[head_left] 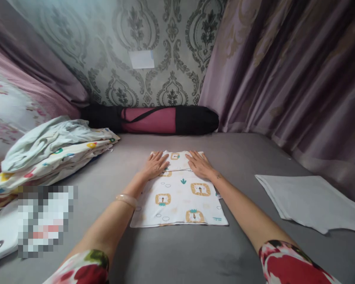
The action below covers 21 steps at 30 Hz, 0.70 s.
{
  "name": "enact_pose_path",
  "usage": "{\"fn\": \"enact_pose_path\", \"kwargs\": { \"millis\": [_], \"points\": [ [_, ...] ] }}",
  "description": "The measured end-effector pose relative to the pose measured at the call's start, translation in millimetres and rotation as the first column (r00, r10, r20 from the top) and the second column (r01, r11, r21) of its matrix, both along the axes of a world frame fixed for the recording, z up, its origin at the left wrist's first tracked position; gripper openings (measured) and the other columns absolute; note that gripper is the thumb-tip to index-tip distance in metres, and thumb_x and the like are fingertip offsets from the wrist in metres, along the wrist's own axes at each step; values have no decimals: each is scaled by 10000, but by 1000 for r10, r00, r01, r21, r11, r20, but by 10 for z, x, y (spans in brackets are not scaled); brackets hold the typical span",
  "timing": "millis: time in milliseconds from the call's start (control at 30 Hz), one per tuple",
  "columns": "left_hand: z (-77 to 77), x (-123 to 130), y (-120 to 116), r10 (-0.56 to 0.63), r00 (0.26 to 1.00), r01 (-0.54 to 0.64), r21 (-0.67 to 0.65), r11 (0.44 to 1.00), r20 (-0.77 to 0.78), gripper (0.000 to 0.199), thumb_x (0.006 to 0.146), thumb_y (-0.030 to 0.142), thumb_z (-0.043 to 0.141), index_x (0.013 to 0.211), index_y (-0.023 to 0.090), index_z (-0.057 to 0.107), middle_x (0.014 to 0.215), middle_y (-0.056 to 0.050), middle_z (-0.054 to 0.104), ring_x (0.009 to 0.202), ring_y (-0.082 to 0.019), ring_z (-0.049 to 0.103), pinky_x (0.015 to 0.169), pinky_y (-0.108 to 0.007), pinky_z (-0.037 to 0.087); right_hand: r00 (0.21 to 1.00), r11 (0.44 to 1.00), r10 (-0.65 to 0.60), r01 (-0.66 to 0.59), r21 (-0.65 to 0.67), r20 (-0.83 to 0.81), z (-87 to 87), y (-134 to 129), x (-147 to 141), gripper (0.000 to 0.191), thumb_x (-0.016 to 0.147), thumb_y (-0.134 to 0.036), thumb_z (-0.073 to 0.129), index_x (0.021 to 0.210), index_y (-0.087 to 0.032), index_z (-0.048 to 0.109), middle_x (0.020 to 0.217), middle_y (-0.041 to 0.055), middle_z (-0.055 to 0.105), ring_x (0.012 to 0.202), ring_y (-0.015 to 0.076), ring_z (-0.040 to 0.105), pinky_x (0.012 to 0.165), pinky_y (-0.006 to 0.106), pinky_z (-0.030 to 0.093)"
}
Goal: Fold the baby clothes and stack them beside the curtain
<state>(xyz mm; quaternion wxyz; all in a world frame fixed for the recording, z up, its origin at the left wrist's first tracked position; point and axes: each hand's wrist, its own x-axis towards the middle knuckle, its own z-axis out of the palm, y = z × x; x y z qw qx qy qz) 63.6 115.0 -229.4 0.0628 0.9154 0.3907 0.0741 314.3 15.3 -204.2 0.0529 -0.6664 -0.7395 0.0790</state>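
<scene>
A white cloth garment point(177, 197) printed with orange lions and green plants lies folded on the grey bed sheet point(177, 256). Its far part is turned over, leaving a crease across it below my hands. My left hand point(157, 163) rests flat on the far left corner, fingers spread. On the far right corner lies my right hand point(199, 163), palm down with its fingers apart. Neither hand grips the fabric. A small tag sticks out at the garment's right edge, beside my right forearm.
A folded light grey cloth point(310, 201) lies to the right. Piled clothes point(59, 142) are at the left, with a white device point(6, 228) and a blurred-out item point(47, 221) nearer. A black and maroon long bag point(149, 120) lies along the wall; purple curtains point(272, 67) hang at the right.
</scene>
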Motion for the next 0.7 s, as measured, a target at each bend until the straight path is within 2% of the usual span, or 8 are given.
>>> {"fn": "enact_pose_path", "kwargs": {
  "millis": [233, 300, 400, 533, 700],
  "points": [
    [72, -115, 7, -36, 999, 36, 4, 999, 22, 647, 963, 573, 206, 1493, 216, 312, 1569, -113, 252, 1457, -270, 181, 1160, -472, 154, 1000, 1000, 14, -15, -24, -17, -32, 102, 104, 574, 978, -440, 192, 1517, -253, 257, 1600, 53, 139, 1469, 245, 68, 1163, 525, 41],
    [73, -207, -44, -28, 998, 27, 10, 1000, 48, 656, 960, 583, 209, 1493, 214, 310, 1576, -111, 231, 1463, -263, 156, 1162, -464, 162, 1000, 999, 29, -29, -15, -10, -25, 147, 55, 577, 975, -438, 201, 1510, -235, 281, 1599, 62, 138, 1469, 247, 68, 1164, 522, 26],
    [62, -401, -172, -3, 997, 3, -5, 1000, 77, 649, 960, 579, 206, 1484, 215, 327, 1584, -99, 203, 1466, -259, 141, 1162, -468, 177, 997, 994, 74, -73, 86, -10, -13, 168, -142, 596, 977, -430, 180, 1515, -190, 265, 1597, 63, 145, 1470, 219, 68, 1178, 467, 3],
    [58, -613, -339, 39, 992, -32, -52, 998, 121, 626, 960, 544, 255, 1464, 187, 352, 1549, -115, 300, 1436, -260, 254, 1160, -475, 211, 994, 992, 102, -100, 71, -33, 10, 104, -400, 633, 969, -413, 163, 1510, -99, 258, 1580, 91, 205, 1463, 197, 119, 1187, 399, 55],
    [82, -669, -404, 102, 944, -86, -66, 994, 313, 687, 898, 520, 427, 1456, 133, 320, 1487, -170, 391, 1361, -282, 387, 1119, -436, 328, 994, 995, 103, -103, 4, -23, 3, 138, -436, 641, 959, -401, 173, 1502, -75, 271, 1577, 99, 210, 1461, 212, 132, 1184, 415, 66]
  ]
}}
